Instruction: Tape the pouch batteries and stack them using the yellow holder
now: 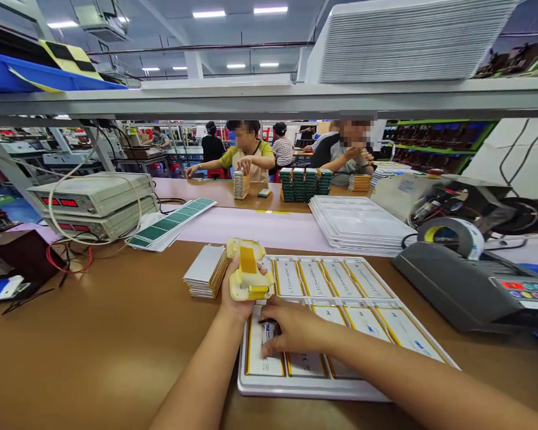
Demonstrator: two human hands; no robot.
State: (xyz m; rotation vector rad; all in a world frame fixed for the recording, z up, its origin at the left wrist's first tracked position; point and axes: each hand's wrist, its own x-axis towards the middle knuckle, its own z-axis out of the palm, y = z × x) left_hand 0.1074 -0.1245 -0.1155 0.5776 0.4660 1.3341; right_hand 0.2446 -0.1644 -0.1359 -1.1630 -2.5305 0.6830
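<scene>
Head view: yellow fixture (247, 269) (probably plastic) in left hand (237, 292) overhangs tray (314, 388).

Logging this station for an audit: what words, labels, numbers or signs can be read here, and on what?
Pouch cells in the white tray: printed labels, too small and blurred to read.
Stacked meters: red displays, too blurred to read.
Grey machine: keypad markings too small to read.
Yellow fixture in the left hand: no text seen.
</scene>
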